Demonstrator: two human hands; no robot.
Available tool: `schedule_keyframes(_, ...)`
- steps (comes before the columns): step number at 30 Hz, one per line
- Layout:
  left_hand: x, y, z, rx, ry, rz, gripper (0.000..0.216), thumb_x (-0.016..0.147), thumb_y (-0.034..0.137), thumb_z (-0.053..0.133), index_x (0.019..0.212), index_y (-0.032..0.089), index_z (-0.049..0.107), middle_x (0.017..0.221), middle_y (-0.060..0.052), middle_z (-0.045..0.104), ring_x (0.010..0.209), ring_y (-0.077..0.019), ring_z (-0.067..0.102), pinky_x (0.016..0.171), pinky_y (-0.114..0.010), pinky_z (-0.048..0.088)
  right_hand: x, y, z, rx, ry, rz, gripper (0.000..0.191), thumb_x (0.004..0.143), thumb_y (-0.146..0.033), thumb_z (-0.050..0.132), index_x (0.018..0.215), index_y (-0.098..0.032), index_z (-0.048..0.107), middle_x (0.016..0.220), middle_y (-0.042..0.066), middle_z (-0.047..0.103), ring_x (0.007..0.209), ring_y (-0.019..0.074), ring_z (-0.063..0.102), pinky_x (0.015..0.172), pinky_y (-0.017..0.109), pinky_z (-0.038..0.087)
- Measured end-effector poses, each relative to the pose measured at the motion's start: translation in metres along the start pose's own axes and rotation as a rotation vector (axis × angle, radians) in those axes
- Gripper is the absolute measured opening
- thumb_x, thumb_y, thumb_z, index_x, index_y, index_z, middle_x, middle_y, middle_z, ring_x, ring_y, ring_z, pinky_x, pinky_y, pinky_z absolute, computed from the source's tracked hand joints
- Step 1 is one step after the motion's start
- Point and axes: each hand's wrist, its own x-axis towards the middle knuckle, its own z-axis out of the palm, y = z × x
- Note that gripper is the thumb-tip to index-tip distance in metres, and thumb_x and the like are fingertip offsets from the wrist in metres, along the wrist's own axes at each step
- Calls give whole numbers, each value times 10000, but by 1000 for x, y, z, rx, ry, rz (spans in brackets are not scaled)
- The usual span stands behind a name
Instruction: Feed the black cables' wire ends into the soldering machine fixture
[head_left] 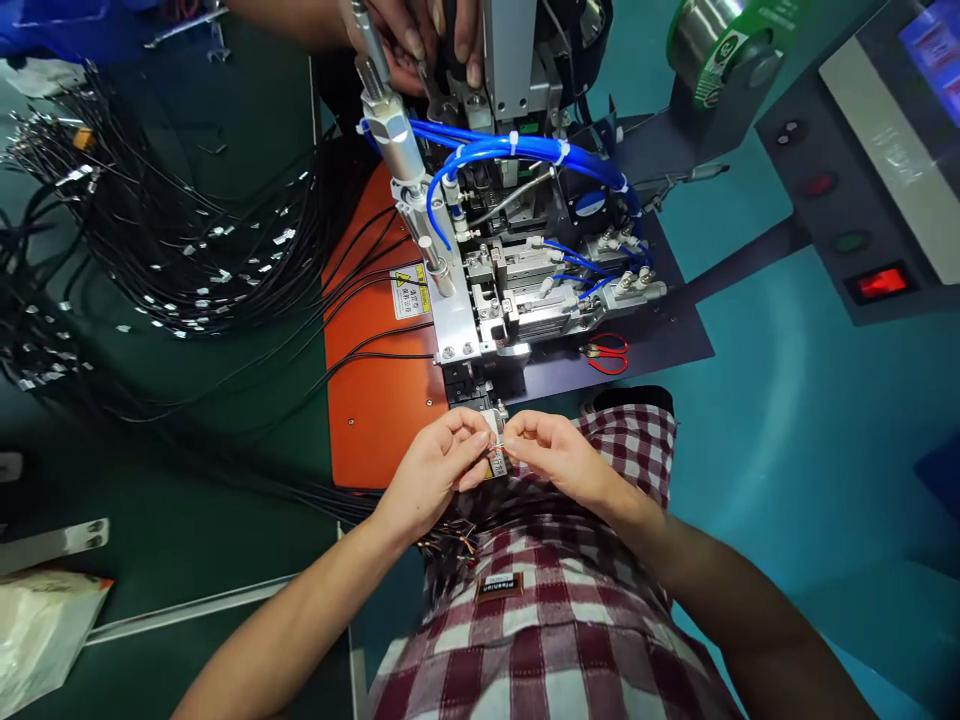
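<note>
Wire end [500, 443] sits just below frame centre, pinched between your left hand [439, 460] and right hand [559, 455] (fingertips nearly touching, steadying fine strands), close before the machine [491, 300] on the counter [210, 520].

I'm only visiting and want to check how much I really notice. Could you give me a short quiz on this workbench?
1. True or false: the left hand and right hand both pinch the small wired piece.
2. The tubes are: A red, B blue, C yellow?
3. On which side of the orange plate does the black cable pile lie?
Key: 1 true; 2 B; 3 the person's left.
</note>
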Motion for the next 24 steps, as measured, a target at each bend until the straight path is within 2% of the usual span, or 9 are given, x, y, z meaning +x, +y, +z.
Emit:
schedule_keyframes(4, -1, 3, 0, 55, -22, -35, 343, 766, 347, 732, 1008, 193, 543, 748, 32, 554, 492, -32, 368, 459, -177, 233, -8, -7, 1, -396, 121, -196, 166, 897, -285, 530, 767, -183, 552, 697, -13, 528, 622, 114, 440, 567, 243, 353)
schedule_keyframes(7, -3, 7, 3, 164, -3, -33, 302, 758, 346, 734, 961, 166, 602, 673, 49, 486, 506, -42, 364, 458, -181, 245, -13, -14, 3, -614, 166, -290, 144, 905, -226, 503, 778, -190, 562, 758, 6, 578, 665, 128, 476, 602, 255, 367)
schedule_keyframes(9, -5, 7, 4, 239, 24, -1, 263, 763, 359, 723, 898, 151, 636, 633, 48, 465, 509, -54, 361, 460, -191, 250, -14, -16, 3, -656, 177, -315, 136, 905, -219, 500, 789, -190, 565, 768, 9, 583, 670, 129, 480, 610, 257, 369)
schedule_keyframes(13, -10, 2, 9, 316, 129, 99, 204, 769, 350, 708, 833, 162, 660, 633, 30, 512, 495, -66, 366, 459, -207, 267, -10, -13, 3, -472, 147, -236, 161, 898, -278, 526, 769, -185, 546, 700, -15, 532, 616, 112, 450, 564, 237, 363)
schedule_keyframes(15, -11, -3, 12, 349, 198, 216, 150, 784, 314, 691, 837, 176, 668, 710, 5, 577, 547, -87, 436, 505, -216, 335, -6, -10, 2, -283, 96, -142, 212, 878, -349, 555, 748, -184, 521, 643, -39, 480, 537, 91, 401, 492, 220, 329)
schedule_keyframes(17, -12, -6, 14, 378, 210, 317, 95, 802, 273, 669, 837, 185, 672, 793, -19, 620, 642, -118, 511, 588, -233, 400, -4, -7, 3, -111, 36, -47, 263, 845, -415, 586, 746, -187, 498, 590, -65, 430, 461, 71, 349, 430, 207, 283)
schedule_keyframes(20, -10, -7, 16, 360, 136, 320, 68, 793, 246, 681, 814, 189, 651, 791, -11, 607, 678, -126, 542, 626, -237, 425, -4, -5, 4, -29, 13, 4, 289, 825, -440, 606, 754, -187, 484, 563, -82, 406, 419, 60, 336, 399, 199, 261)
schedule_keyframes(24, -7, -6, 14, 274, 169, 261, 167, 805, 315, 682, 761, 176, 601, 703, 21, 551, 498, -70, 464, 484, -217, 337, -8, -6, 7, -117, 70, -40, 250, 863, -389, 582, 752, -185, 491, 606, -65, 423, 452, 62, 361, 417, 199, 280)
